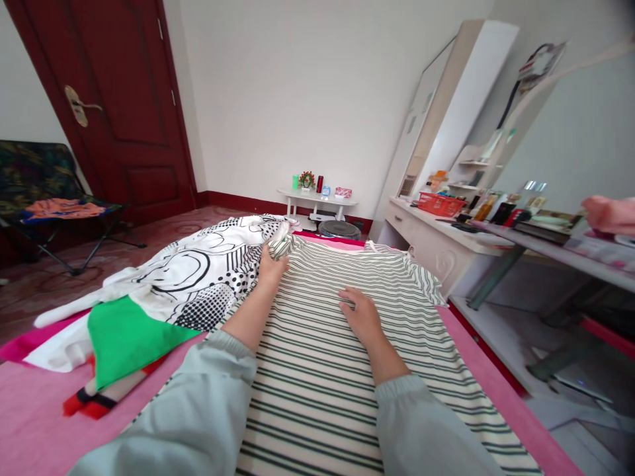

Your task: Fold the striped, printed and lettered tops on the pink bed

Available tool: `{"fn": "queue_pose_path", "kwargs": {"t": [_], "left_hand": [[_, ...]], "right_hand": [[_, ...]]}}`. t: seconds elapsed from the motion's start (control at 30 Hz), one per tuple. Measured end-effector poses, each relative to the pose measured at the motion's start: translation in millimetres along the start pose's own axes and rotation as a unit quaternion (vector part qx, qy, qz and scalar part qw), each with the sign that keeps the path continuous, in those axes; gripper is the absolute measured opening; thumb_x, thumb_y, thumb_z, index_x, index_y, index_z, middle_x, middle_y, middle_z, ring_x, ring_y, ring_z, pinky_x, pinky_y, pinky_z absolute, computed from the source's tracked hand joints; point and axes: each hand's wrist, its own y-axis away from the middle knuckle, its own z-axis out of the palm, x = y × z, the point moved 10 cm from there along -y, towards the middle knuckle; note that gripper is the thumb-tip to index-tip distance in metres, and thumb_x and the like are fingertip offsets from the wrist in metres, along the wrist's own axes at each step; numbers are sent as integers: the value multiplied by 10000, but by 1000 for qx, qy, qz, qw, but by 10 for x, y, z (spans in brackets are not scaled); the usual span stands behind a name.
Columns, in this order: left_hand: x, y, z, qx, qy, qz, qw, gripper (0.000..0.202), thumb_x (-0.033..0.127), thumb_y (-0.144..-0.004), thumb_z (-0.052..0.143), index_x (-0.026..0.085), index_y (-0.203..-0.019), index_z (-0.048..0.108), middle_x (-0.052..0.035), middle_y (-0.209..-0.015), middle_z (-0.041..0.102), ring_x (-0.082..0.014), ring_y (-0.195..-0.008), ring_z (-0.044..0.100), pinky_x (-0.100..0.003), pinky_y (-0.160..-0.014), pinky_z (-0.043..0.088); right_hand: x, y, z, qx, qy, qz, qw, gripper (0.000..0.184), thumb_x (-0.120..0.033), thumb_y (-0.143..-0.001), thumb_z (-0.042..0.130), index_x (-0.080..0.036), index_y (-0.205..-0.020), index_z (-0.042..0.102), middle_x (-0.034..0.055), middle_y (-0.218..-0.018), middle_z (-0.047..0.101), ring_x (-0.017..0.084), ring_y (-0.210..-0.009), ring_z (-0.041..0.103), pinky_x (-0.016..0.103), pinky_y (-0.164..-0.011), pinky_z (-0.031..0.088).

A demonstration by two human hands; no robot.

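A cream shirt with dark stripes (317,344) lies spread over a pink bed cover (40,423), its neckline at the far end. My left hand (272,266) is closed on the bunched left sleeve of the shirt, beside a pile of clothes. Over the middle of the shirt is my right hand (360,314), fingers apart and slightly bent, holding nothing. Whether its fingertips touch the fabric is hard to tell. On the right, the other short sleeve (429,281) lies loosely rumpled.
Left of the shirt are a white garment with black prints (193,271) and a green cloth (129,337). A dressing table (431,228) with a red basket (440,204) stands at the right. Beyond the bed are a low white table (317,196) and, leftward, a folding chair (54,165).
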Motion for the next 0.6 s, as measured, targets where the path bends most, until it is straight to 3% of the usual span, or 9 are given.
{"fn": "queue_pose_path", "kwargs": {"t": [0.1,0.17,0.27,0.33,0.4,0.47,0.6], "left_hand": [[-118,-53,62,-28,-41,-20,999,627,108,-788,596,117,-1358,336,-96,-1022,613,-130,-747,621,-284,-691,543],[-120,-21,90,-51,-75,-6,996,576,129,-766,615,117,-1311,429,-62,-919,640,-152,-770,623,-309,-758,521],[-53,154,229,-122,-139,34,982,296,162,-668,695,182,-962,676,-18,-720,647,-225,-853,625,-363,-867,459],[43,339,406,-190,-235,96,948,71,213,-668,693,205,-739,694,-33,-694,651,-268,-897,619,-394,-882,434],[143,500,551,-227,-336,169,898,121,275,-750,616,208,-678,686,-59,-731,661,-283,-903,617,-402,-858,438],[264,539,563,-197,-374,223,878,203,279,-822,522,211,-763,704,-76,-818,670,-265,-905,616,-379,-842,452],[388,362,345,-72,-309,257,913,328,225,-791,561,192,-1105,652,-93,-1128,624,-234,-1095,547,-352,-983,399]], "right_hand": [[-4,-5,-4,3,-3,-1,1000,288,-243,-823,526,-249,-1066,681,33,-1302,572,224,-1269,448,439,-1088,276],[-5,-9,-6,6,-7,-2,1000,283,-230,-814,535,-247,-1051,688,37,-1288,582,223,-1240,479,442,-1082,289],[-9,-13,-7,12,-9,-7,1000,286,-216,-805,540,-239,-1044,695,47,-1275,592,225,-1222,498,431,-1072,311],[-11,-14,-8,15,-8,-10,1000,291,-215,-805,539,-230,-1050,696,58,-1280,589,230,-1230,492,427,-1071,317],[-14,-15,-11,18,-10,-13,1000,291,-216,-803,541,-222,-1048,698,64,-1279,589,234,-1229,494,424,-1067,325],[-13,-14,-13,21,-14,-16,1000,289,-216,-801,542,-219,-1043,700,67,-1270,595,234,-1222,501,423,-1064,332],[-9,-13,-15,26,-16,-18,999,286,-225,-797,550,-224,-1041,701,65,-1266,598,239,-1220,502,434,-1065,329]]}}
